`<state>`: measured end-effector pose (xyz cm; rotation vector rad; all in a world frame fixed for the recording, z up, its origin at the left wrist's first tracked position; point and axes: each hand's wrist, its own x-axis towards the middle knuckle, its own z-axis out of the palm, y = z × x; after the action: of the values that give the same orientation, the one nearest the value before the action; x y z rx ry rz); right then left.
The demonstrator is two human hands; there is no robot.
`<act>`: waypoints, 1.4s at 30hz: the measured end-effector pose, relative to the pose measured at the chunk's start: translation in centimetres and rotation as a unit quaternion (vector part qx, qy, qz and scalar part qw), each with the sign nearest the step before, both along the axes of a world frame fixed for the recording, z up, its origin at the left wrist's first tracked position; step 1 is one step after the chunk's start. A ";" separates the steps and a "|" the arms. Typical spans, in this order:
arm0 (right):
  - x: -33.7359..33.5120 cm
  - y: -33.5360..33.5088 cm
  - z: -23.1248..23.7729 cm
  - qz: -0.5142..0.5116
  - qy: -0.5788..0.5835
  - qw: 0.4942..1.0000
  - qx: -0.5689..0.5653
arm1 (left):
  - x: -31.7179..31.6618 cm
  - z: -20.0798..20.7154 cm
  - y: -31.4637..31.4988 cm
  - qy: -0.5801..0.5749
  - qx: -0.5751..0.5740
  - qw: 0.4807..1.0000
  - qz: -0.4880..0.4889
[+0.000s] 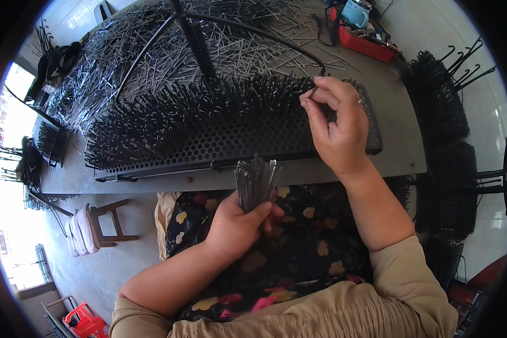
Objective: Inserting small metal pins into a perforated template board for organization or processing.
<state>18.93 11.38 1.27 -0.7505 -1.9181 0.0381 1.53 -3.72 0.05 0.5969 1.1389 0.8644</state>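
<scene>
Bundle of thin rods point(254, 183): grey metal, smooth and slightly shiny, upper ends bent into small hooks or loops, gathered upright in the left hand point(236, 225), whose fingers wrap it firmly, in front of the desk point(397, 138) edge. Right hand point(341, 124): raised at the right end of the rack, thumb and forefinger tips drawn close; whether anything is pinched between them cannot be told. Rack point(225, 141): black, long, flat-faced, pierced with rows of round holes, resting on the grey desk. Standing rods point(146, 127): dark, slender, hook-tipped, crowded along the rack. Loose strips point(248, 53): thin, straight, metallic, heaped in a tangle behind it. Post point(197, 50): dark, straight, rising among the rods. Box point(369, 48): red, with a light blue mug point(355, 12) in or against it. Lap cloth point(298, 248): black, flower-patterned. Stool point(118, 225): brown, wooden-looking. Counted: one bundle, one rack, one post, one box, one mug, one lap cloth, one brown stool; rods and strips too many to count
</scene>
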 end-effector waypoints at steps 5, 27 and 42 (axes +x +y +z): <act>-0.2 0.1 0.0 -0.005 0.022 1.000 0.006 | -0.1 -0.4 0.0 0.014 -0.003 1.000 0.004; 0.8 -4.7 2.4 0.101 0.241 0.806 -0.532 | -0.3 -0.1 -0.6 0.007 -0.008 1.000 0.020; 2.2 -0.7 -0.4 -0.006 0.151 0.983 -0.100 | -0.2 -0.3 -0.1 0.017 -0.047 0.998 0.044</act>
<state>21.15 10.67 0.92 -0.8392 -1.6351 0.3246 1.33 -3.81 -0.20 0.4880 1.2375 0.8733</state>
